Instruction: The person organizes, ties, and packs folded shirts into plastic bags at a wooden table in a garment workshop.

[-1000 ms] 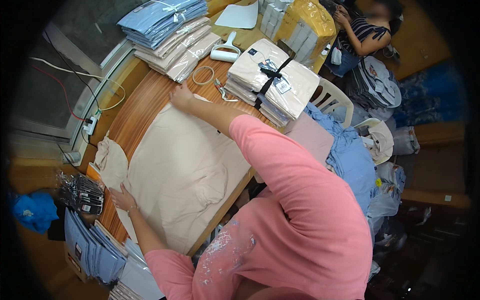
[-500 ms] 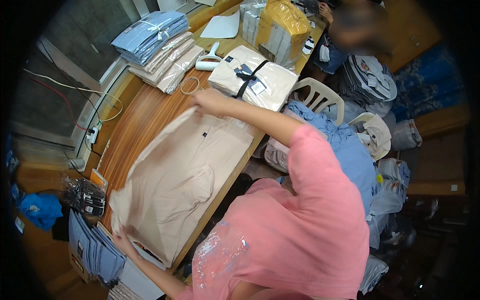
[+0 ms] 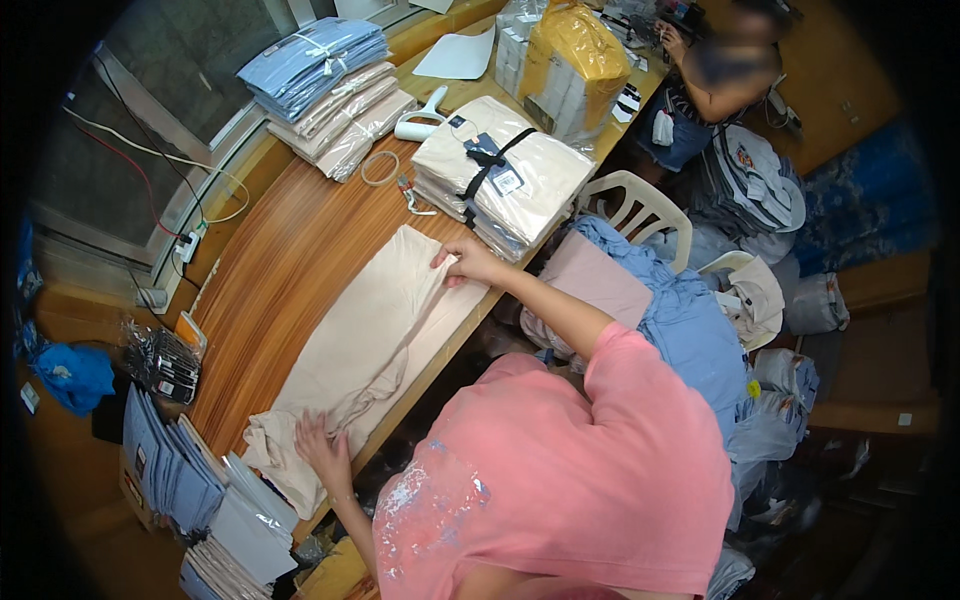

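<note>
A beige shirt [image 3: 365, 320] lies along the table's near edge, with one long side folded over the rest. Its lower left end is bunched in wrinkles. My right hand [image 3: 468, 263] pinches the folded edge at the shirt's far right end. On the cloth near the bunched end rests my left hand [image 3: 325, 455], its fingers spread. Just beyond my right hand stands a pile of bagged beige garments [image 3: 505, 165] tied with a black band.
Blue and beige bagged garments [image 3: 320, 60] are stacked by the window, near a white lint roller [image 3: 422, 118] and a tape ring [image 3: 380, 168]. Folded blue garments [image 3: 170, 465] stand at lower left. A chair [image 3: 640, 205] and another person [image 3: 715, 85] are at right.
My right hand has brought the shirt's far edge over toward me, folding it and covering the dark label. My left hand has shifted right and now lies spread on the cloth.
</note>
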`<state>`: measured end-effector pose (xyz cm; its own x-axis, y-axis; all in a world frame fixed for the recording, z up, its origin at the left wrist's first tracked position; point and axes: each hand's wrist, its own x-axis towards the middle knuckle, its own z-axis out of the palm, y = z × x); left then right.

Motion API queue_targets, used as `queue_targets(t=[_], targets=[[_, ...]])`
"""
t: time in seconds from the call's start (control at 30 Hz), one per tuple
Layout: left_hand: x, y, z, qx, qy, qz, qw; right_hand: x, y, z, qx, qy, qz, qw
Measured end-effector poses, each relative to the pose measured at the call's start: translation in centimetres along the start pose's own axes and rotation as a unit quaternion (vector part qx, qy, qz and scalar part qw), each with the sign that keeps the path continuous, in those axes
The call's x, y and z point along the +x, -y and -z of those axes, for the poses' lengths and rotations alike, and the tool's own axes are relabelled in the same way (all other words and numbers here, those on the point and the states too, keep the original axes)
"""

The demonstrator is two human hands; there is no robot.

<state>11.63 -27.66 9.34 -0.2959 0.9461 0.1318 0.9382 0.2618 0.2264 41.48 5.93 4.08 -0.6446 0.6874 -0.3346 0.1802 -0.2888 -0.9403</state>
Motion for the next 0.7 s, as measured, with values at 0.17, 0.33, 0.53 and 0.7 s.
queue_targets(t=[0.17,0.33,0.53,0.7], targets=[[0.3,0.3,-2.3,-0.001,0.072,0.032,0.997,0.4,0.7,0.9,-0.102,0.046,0.125,0.986],[-0.1,-1.1,-2.4,-0.009,0.0,0.077,0.997,0.7,-1.3,1.1,-0.208,0.011,0.182,0.961],[-0.8,-0.4,-3.1,0.038,0.017,0.112,0.993,1.2,-2.2,1.3,-0.213,0.017,0.209,0.954],[-0.8,-0.5,-3.9,0.066,-0.009,0.086,0.994,0.2,-1.2,2.0,-0.256,0.026,0.194,0.947]])
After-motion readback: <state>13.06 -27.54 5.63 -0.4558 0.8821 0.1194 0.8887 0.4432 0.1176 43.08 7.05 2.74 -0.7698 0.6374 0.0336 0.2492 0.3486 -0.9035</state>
